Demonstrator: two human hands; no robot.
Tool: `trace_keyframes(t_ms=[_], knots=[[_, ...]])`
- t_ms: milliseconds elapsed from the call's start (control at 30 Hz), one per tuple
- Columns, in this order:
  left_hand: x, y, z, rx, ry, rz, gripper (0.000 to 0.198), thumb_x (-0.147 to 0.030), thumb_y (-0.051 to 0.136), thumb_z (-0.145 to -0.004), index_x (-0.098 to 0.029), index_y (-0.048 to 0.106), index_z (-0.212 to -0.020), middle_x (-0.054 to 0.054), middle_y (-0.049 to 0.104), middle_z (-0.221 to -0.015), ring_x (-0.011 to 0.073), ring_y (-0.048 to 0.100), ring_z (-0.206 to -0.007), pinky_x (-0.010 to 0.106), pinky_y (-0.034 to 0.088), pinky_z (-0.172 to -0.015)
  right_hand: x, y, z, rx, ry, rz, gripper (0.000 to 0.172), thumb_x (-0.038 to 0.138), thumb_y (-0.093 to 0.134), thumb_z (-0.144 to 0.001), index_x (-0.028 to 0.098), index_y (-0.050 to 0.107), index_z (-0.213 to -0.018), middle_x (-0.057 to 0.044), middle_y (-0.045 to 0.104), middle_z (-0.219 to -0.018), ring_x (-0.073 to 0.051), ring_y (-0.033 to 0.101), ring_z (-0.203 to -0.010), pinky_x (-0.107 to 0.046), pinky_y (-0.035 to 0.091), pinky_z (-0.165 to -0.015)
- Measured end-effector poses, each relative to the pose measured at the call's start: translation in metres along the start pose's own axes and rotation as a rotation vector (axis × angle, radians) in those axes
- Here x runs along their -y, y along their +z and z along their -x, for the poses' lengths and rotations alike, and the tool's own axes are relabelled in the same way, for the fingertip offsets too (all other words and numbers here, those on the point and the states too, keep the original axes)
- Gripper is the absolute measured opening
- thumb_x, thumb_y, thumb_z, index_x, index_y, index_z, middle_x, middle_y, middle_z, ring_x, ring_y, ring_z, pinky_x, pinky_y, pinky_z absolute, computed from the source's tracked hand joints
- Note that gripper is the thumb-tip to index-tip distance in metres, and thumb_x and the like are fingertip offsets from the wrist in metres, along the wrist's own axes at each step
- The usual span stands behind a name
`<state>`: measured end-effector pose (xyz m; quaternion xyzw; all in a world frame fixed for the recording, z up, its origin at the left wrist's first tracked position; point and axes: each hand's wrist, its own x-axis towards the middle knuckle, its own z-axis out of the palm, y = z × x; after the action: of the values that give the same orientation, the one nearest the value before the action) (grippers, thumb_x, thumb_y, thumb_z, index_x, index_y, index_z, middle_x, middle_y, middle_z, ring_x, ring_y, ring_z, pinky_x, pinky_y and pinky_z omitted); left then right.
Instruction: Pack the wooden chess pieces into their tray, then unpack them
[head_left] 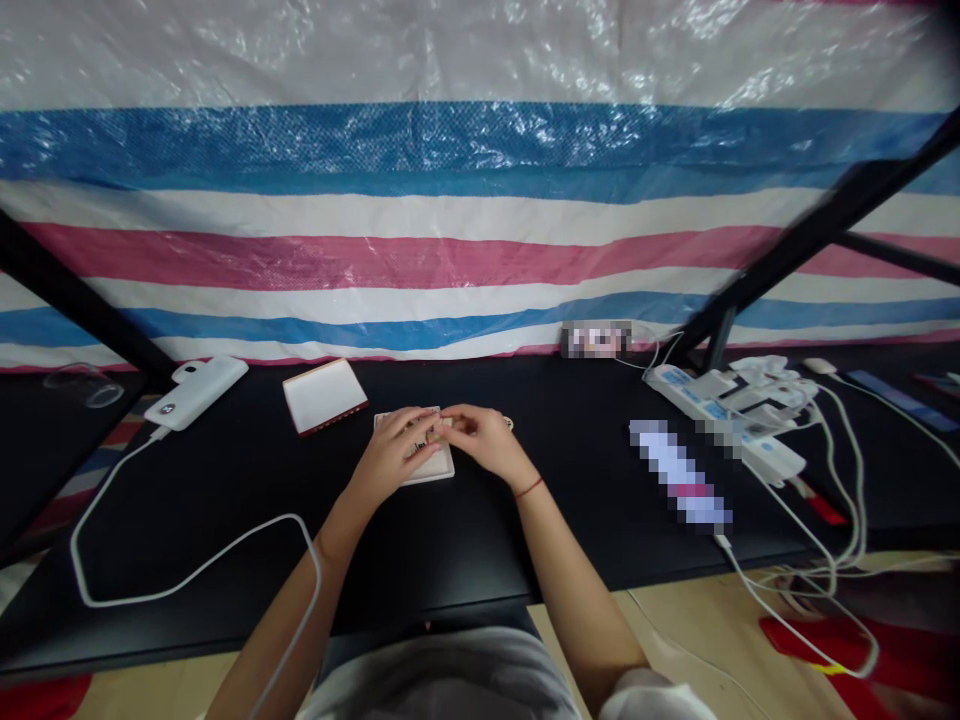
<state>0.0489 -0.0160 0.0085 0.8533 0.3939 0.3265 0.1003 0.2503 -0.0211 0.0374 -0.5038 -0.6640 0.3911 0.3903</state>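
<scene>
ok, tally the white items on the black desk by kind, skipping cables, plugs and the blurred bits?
power bank: 1
red-edged white box: 1
flat white box: 1
power strip: 1
Total: 4

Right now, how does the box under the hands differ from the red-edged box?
The box under the hands is partly covered by the left hand and right hand; the red-edged box lies untouched. The red-edged box shows a red side and sits skewed; the box under the hands looks plain and squarer to the desk edge. Both are flat and white.
</scene>
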Motion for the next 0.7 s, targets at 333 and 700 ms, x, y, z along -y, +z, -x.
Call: trace_keyframes(t_ms=[333,700], knots=[[-0.004,-0.003,0.003,-0.139,-0.155,0.1,0.013,-0.028,0.055,-0.087,-0.023,0.062,-0.096,0.005,0.061,-0.104,0.0177,0.062,-0.1,0.033,0.051,-0.091,-0.013,0.016,0.001,-0.163,0.011,-0.272,0.036,0.048,0.07,-0.075,0.018,0.066,-0.095,-0.002,0.067,-0.074,-0.012,0.059,-0.059,-0.025,0.052,-0.059],[-0.014,0.001,-0.008,0.164,-0.028,-0.083,0.007,-0.03,0.062,-0.085,-0.026,0.067,-0.082,0.0,0.072,-0.096,0.0218,0.06,-0.104,0.051,0.023,-0.109,-0.03,0.007,0.001,-0.345,0.061,-0.283,0.04,0.051,0.07,-0.075,0.017,0.066,-0.096,-0.002,0.066,-0.077,-0.008,0.053,-0.051,-0.022,0.046,-0.052]])
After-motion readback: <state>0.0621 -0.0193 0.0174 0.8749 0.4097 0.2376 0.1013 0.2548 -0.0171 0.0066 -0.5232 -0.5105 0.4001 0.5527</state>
